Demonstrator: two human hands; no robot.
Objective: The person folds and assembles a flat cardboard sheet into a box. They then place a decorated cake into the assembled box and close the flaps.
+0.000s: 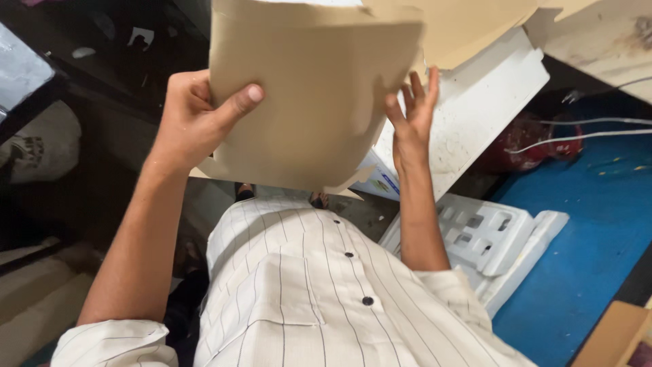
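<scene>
While the left hand (193, 119) is gripping the left edge of a flat tan cardboard sheet (312, 95), thumb pressed across its front, the right hand (411, 119) is sitting at the sheet's right edge with fingers spread open; whether it is actually touching the sheet cannot be told. That sheet is being held up in front of the person's white striped button shirt (305, 285). Behind it, a white foam slab (475, 102) is leaning, and a white moulded foam packing piece (489, 238) is lying on a blue floor mat (591, 231).
</scene>
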